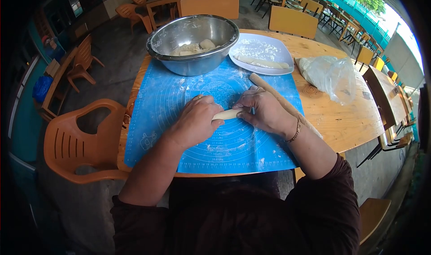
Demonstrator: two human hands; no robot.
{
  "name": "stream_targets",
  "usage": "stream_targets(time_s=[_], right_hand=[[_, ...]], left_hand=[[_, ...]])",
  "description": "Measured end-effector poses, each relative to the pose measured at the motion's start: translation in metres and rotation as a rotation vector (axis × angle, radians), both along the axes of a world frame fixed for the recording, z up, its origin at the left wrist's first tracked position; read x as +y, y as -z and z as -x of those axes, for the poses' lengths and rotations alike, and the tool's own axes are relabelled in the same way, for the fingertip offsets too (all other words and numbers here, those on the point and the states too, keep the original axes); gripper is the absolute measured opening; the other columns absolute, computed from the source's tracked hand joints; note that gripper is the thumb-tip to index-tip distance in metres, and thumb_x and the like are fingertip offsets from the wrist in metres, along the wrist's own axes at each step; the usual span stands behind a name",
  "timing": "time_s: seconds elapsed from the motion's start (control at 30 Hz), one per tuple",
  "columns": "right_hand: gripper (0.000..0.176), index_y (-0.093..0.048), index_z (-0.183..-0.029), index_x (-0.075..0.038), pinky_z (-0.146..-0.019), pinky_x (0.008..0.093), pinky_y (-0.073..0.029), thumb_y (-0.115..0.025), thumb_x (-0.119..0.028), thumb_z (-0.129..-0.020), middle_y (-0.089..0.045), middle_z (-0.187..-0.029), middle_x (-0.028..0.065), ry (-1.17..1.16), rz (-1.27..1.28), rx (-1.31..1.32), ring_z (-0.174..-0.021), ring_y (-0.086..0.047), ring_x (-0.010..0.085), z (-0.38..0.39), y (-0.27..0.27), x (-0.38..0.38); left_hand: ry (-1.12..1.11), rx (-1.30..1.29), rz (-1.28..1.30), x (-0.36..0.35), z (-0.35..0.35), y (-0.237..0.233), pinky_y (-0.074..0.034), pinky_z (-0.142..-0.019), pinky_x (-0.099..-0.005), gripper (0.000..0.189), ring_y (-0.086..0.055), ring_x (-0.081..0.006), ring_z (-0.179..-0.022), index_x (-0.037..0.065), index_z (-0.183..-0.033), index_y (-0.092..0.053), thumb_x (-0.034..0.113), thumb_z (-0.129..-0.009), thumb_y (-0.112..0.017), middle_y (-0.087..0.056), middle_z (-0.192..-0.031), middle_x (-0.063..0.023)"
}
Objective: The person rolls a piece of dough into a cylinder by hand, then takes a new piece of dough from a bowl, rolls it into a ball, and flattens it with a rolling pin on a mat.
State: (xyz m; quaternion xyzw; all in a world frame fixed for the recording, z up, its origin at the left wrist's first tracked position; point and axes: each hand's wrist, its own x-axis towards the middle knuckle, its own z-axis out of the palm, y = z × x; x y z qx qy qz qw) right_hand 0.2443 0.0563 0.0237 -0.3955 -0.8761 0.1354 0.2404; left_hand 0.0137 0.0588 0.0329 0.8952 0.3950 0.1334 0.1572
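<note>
A short pale roll of dough [227, 114] lies between my hands over a blue baking mat [233, 154] dusted with flour. My left hand [197, 118] is closed at the roll's left end, its thumb against the near side. At the right end, my right hand [266, 111] pinches the dough between thumb and fingers. Just beyond my right hand, a wooden rolling pin [287, 103] rests slantwise, partly covered by my wrist. A white plate [251, 42] at the back holds loose flour and another dough roll [262, 63].
A steel bowl [197, 65] with dough pieces [193, 47] stands at the mat's far left. A plastic bag of flour [330, 73] sits on the wooden table [345, 127] to the right. An orange chair [85, 143] is close by the table's left edge.
</note>
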Motion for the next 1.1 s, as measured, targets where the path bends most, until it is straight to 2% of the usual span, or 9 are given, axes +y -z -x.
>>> stream_targets(time_s=[0.07, 0.13, 0.27, 0.33, 0.4, 0.67, 0.73, 0.87, 1.1], right_hand=[[0.025, -0.071, -0.108, -0.005, -0.111, 0.0431, -0.038, -0.069, -0.004, -0.083, -0.071, -0.105, 0.0135, 0.065, -0.030, 0.020, -0.106, -0.064, 0.0309, 0.001, -0.006, -0.003], [0.028, -0.069, -0.112, -0.003, -0.109, 0.0433, -0.040, -0.068, -0.005, -0.084, -0.069, -0.110, 0.0159, 0.095, -0.090, 0.087, -0.110, -0.062, 0.0332, 0.003, -0.002, -0.003], [0.036, -0.063, -0.119, 0.001, -0.100, 0.0432, -0.047, -0.064, -0.010, -0.085, -0.064, -0.119, 0.0223, -0.021, -0.247, 0.058, -0.113, -0.060, 0.0385, 0.015, 0.010, -0.009], [0.029, -0.066, -0.111, 0.001, -0.096, 0.0436, -0.049, -0.063, -0.012, -0.085, -0.065, -0.113, 0.0210, -0.022, -0.223, 0.026, -0.109, -0.062, 0.0374, 0.019, 0.018, -0.009], [0.021, -0.067, -0.100, 0.000, -0.091, 0.0429, -0.051, -0.064, -0.013, -0.083, -0.066, -0.103, 0.0188, -0.038, -0.117, -0.165, -0.100, -0.064, 0.0356, 0.019, 0.015, -0.007], [0.019, -0.069, -0.096, -0.002, -0.085, 0.0409, -0.053, -0.066, -0.010, -0.079, -0.067, -0.094, 0.0157, -0.050, -0.135, -0.177, -0.090, -0.066, 0.0335, 0.016, -0.013, -0.015], [0.022, -0.071, -0.098, -0.002, -0.084, 0.0398, -0.053, -0.068, -0.009, -0.077, -0.068, -0.094, 0.0160, -0.076, -0.082, -0.107, -0.089, -0.067, 0.0327, 0.009, -0.032, -0.019], [0.026, -0.074, -0.101, -0.003, -0.082, 0.0347, -0.054, -0.072, -0.005, -0.075, -0.071, -0.095, 0.0168, -0.058, 0.257, 0.101, -0.087, -0.069, 0.0276, 0.001, -0.063, -0.022], [0.030, -0.071, -0.109, -0.006, -0.087, 0.0390, -0.053, -0.069, -0.002, -0.079, -0.069, -0.098, 0.0143, -0.044, -0.129, -0.143, -0.093, -0.065, 0.0311, 0.010, -0.013, -0.012]], left_hand=[[-0.017, 0.008, 0.003, -0.008, -0.002, 0.004, -0.045, -0.093, -0.0444, 0.032, -0.058, -0.0335, -0.108, -0.002, -0.110, -0.068, 0.019, -0.086, -0.072, -0.065, -0.109, -0.0165], [-0.054, -0.154, -0.341, -0.014, 0.000, 0.014, -0.045, -0.094, -0.0459, 0.039, -0.058, -0.0351, -0.106, -0.007, -0.114, -0.064, 0.017, -0.085, -0.072, -0.063, -0.106, -0.0189], [-0.078, -0.105, -0.556, -0.018, -0.014, 0.017, -0.045, -0.095, -0.0473, 0.038, -0.058, -0.0363, -0.106, -0.009, -0.112, -0.063, 0.016, -0.085, -0.072, -0.062, -0.103, -0.0201], [-0.068, 0.060, -0.179, -0.017, -0.017, 0.006, -0.046, -0.094, -0.0467, 0.028, -0.059, -0.0373, -0.104, -0.006, -0.101, -0.064, 0.015, -0.085, -0.071, -0.062, -0.102, -0.0214], [-0.062, 0.062, -0.202, -0.015, -0.017, 0.011, -0.047, -0.093, -0.0463, 0.022, -0.059, -0.0374, -0.103, -0.005, -0.097, -0.063, 0.012, -0.084, -0.069, -0.061, -0.100, -0.0220], [-0.055, 0.011, -0.297, -0.017, -0.019, 0.009, -0.050, -0.086, -0.0455, 0.015, -0.061, -0.0383, -0.093, -0.003, -0.095, -0.061, 0.005, -0.081, -0.061, -0.062, -0.094, -0.0228], [-0.085, -0.102, 0.086, -0.021, -0.016, -0.015, -0.050, -0.083, -0.0442, 0.020, -0.063, -0.0381, -0.091, -0.004, -0.098, -0.060, 0.007, -0.082, -0.062, -0.063, -0.096, -0.0246], [-0.114, -0.217, 0.394, -0.027, -0.013, -0.035, -0.051, -0.081, -0.0421, 0.027, -0.064, -0.0370, -0.090, -0.006, -0.105, -0.060, 0.007, -0.081, -0.063, -0.064, -0.099, -0.0252], [0.010, -0.060, -0.179, -0.008, 0.001, 0.003, -0.052, -0.080, -0.0414, 0.024, -0.065, -0.0359, -0.087, -0.003, -0.102, -0.067, 0.007, -0.080, -0.065, -0.066, -0.100, -0.0208]])
